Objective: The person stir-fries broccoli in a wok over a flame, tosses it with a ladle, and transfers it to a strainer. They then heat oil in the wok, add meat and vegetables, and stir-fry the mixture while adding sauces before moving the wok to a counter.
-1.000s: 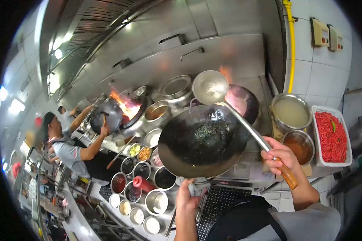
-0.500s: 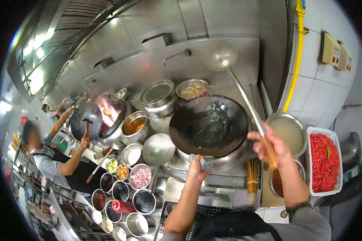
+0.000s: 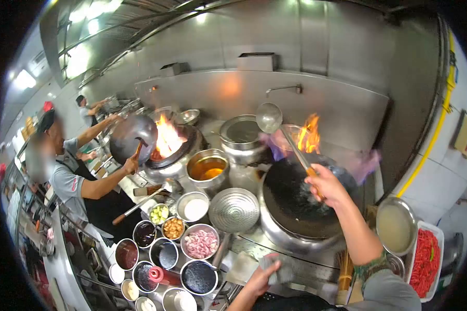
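Note:
My right hand [image 3: 328,185] grips the wooden end of a long-handled ladle [image 3: 269,118]. The ladle's round metal bowl is raised up and to the left, over the back of the stove. Under that hand sits a black wok [image 3: 296,210] on its burner, with faint smoke inside; flames [image 3: 310,133] rise behind its rim. My left hand [image 3: 263,277] is closed round a folded grey cloth [image 3: 279,269], in front of the wok and apart from it. A perforated metal strainer [image 3: 234,210] lies left of the wok.
Left stand a pot of orange oil [image 3: 207,168], a bowl of sliced pink meat [image 3: 201,242] and several sauce containers. A co-worker [image 3: 83,181] tilts another wok [image 3: 132,139] beside tall flames. Right are a basin of cloudy liquid [image 3: 396,225], a basket of red chillies [image 3: 425,264] and a bamboo brush [image 3: 344,274].
My view has swung left. My left hand has come away from the wok's rim with the cloth. Flames have appeared behind my wok, and the ladle has come lower over the stove.

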`<state>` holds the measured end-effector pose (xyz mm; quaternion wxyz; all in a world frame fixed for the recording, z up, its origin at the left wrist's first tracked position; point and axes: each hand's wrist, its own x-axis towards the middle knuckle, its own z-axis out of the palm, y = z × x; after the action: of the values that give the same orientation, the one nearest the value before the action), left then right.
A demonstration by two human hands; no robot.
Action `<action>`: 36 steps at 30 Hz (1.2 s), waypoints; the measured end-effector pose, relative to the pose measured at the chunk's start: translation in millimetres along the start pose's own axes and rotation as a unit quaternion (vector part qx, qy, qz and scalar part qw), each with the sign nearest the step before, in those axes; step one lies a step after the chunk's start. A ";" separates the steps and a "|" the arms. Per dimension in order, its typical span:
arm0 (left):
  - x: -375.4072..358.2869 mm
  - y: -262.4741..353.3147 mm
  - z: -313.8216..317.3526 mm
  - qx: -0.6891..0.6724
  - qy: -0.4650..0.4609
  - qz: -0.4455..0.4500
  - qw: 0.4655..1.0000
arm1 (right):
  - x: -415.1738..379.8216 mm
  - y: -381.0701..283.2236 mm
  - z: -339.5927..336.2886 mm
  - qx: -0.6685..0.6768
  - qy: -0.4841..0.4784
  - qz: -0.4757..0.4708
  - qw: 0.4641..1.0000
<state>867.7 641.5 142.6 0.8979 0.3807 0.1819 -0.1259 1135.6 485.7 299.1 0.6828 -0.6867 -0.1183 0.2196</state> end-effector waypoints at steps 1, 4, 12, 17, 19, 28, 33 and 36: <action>-5.1 0.1 -15.7 0.053 0.006 0.039 0.998 | 37.3 1.6 18.5 -0.060 0.021 -0.014 0.998; -21.0 2.4 -56.6 0.151 0.036 0.096 0.983 | 140.8 34.6 63.4 -0.193 0.060 -0.036 0.979; -21.8 -2.6 -116.4 0.339 0.248 0.083 0.904 | 216.1 11.7 85.2 0.375 -0.079 0.155 0.911; 19.0 -17.0 -143.6 0.498 0.281 0.100 0.814 | 134.7 -27.1 51.3 0.525 -0.099 0.124 0.836; 38.4 -31.1 -168.9 0.556 0.280 0.105 0.776 | 95.0 -36.1 29.5 0.541 -0.132 0.123 0.822; 5.2 -14.0 -95.4 0.641 0.332 0.237 0.650 | -67.2 -34.0 -69.3 0.319 0.024 0.102 0.942; 12.8 2.2 7.4 0.670 0.192 0.441 0.565 | -122.5 -14.8 -113.1 0.098 0.091 0.092 0.987; 38.1 10.1 74.5 0.670 0.106 0.481 0.555 | -159.1 -12.7 -137.4 -0.022 0.115 0.111 0.987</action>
<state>922.9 590.7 181.0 0.2842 0.9140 -0.0712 0.2808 1061.7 291.0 329.9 0.6477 -0.7313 0.0334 0.2111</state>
